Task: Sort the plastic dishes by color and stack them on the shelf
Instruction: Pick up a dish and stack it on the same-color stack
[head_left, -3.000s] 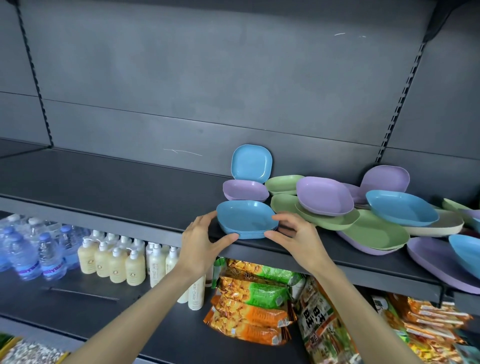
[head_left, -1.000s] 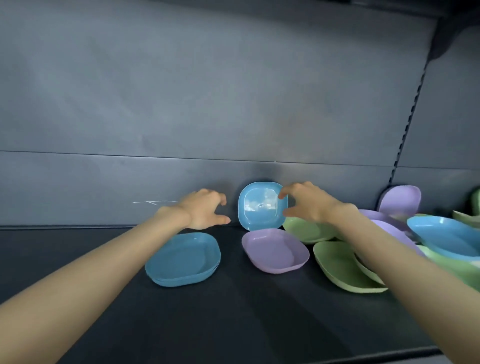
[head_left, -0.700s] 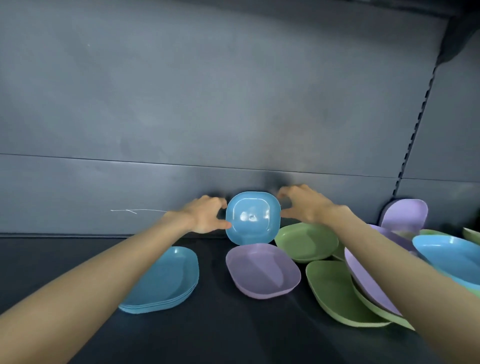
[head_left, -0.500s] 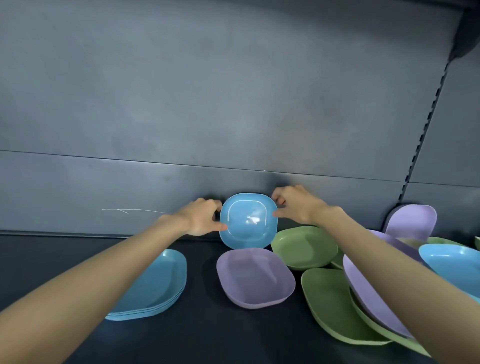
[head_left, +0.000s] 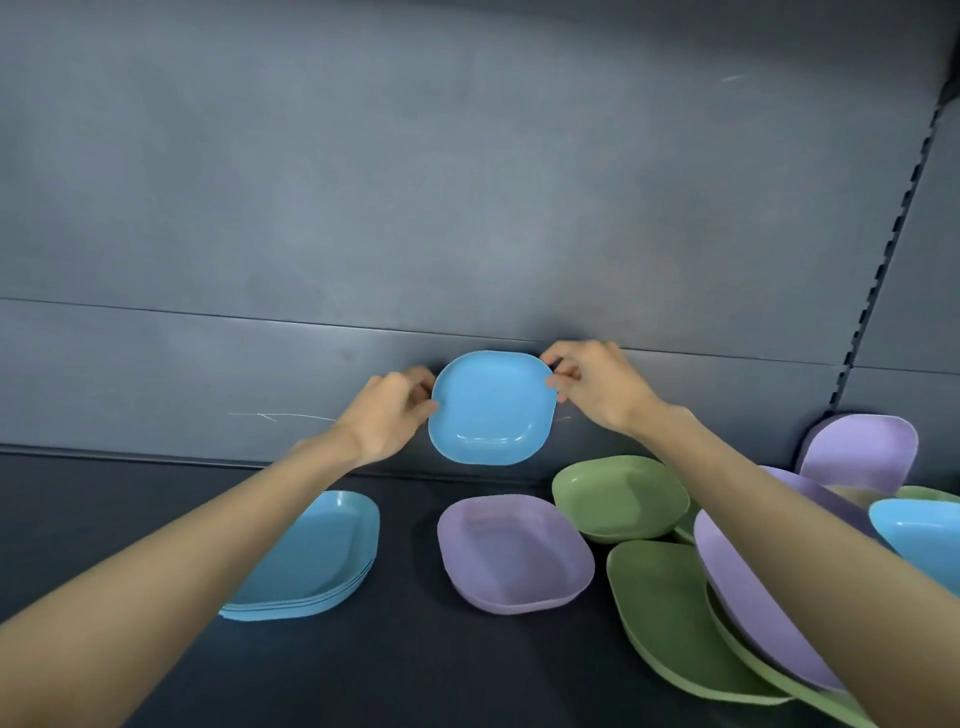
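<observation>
Head view: small blue dish (head_left: 491, 410) upright near the back wall (head_left: 467, 208), pinched on its left edge by the left hand (head_left: 387, 415) and on its right edge by the right hand (head_left: 597, 384). Blue stack (head_left: 317, 561) down on the dark shelf (head_left: 467, 665), off to the left.

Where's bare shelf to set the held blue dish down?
Bare shelf left of the blue stack, and the front strip between that stack and the lone purple dish. Right of it, the green and purple pile: crowded.
</observation>
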